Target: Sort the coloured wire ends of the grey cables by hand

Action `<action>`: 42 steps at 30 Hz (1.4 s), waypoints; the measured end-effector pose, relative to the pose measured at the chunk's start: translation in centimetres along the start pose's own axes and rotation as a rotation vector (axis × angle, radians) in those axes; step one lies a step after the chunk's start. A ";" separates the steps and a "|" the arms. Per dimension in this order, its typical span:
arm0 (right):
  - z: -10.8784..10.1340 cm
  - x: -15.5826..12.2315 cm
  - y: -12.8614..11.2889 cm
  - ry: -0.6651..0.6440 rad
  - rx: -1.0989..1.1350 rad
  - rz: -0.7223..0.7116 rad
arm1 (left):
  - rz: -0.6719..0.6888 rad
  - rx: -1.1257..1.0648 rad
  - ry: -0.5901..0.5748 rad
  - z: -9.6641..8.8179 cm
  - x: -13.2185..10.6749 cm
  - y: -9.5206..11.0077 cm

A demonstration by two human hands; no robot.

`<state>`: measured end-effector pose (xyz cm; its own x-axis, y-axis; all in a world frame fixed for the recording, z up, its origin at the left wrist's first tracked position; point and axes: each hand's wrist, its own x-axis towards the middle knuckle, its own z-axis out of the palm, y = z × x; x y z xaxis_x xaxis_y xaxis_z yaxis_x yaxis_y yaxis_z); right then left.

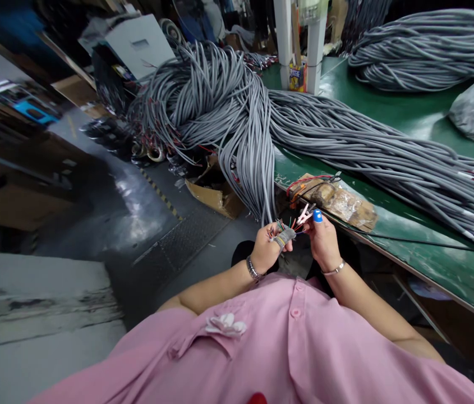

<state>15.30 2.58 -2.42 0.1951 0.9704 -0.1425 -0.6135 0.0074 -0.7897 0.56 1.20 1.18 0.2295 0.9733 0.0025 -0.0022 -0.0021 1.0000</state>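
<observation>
My left hand (267,247) is closed around the end of a grey cable, with a grey fabric cover on one finger. Thin coloured wires (292,223) fan out of that grip towards the right. Close beside it, my right hand (323,241) is pinched at the wire tips, its thumb in a blue cover (317,216). A thin wire appears to be between its fingertips, partly hidden. Just behind these fingers is a pale pink clip (304,215); whether the right hand touches it I cannot tell. The grey cables (257,163) hang down from the bench behind my left hand.
A taped wooden block (337,202) with red and black leads lies at the edge of the green bench (413,266). Long grey cable bundles (363,134) run across the bench. Another coil (430,50) sits behind. An open cardboard box (215,193) stands on the floor.
</observation>
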 end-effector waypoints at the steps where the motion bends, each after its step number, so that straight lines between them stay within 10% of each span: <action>1: 0.0 0.1 0.1 0.014 -0.017 -0.020 | 0.004 -0.002 0.002 0.0 0.1 0.0; 9: 0.8 0.8 -0.5 -0.141 0.275 0.274 | -0.012 -0.019 0.035 0.2 0.5 -0.3; 21: -0.1 1.6 0.5 -0.185 0.121 0.060 | -0.048 -0.047 0.029 0.2 0.3 0.1; 42: 0.0 1.1 -0.1 -0.215 0.334 0.319 | -0.004 0.022 0.014 0.1 0.1 -0.4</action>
<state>15.56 3.70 -2.46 -0.1820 0.9645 -0.1916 -0.8347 -0.2545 -0.4884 0.65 1.32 0.78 0.2158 0.9764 -0.0012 0.0199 -0.0032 0.9998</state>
